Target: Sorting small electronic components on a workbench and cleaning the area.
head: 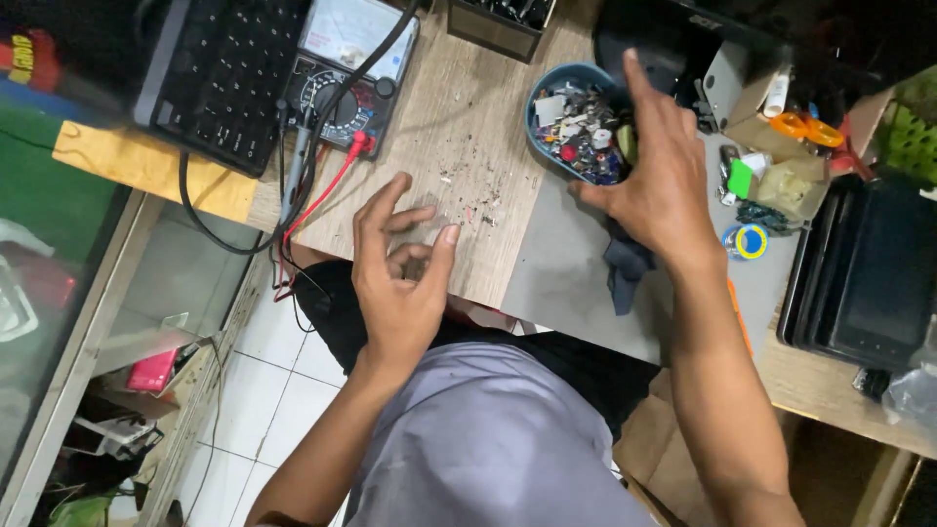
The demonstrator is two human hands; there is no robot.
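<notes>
Reaching right hand (656,185) into blue bowl (547,93); left hand (398,278) hovering.

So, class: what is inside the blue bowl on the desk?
The blue bowl holds a jumble of small parts, metal, white and red. The right hand covers its right side, hiding what lies there.

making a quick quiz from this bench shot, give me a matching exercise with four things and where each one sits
Things:
1. blue bowl of small parts
2. meter
3. solder reel
4. keyboard

Places:
A. far left of the desk, beside the meter
B. under the right hand
C. right of the right wrist, on the grey mat
D. beyond the left hand, red and black leads attached

Pairs: 1-B, 2-D, 3-C, 4-A
</notes>
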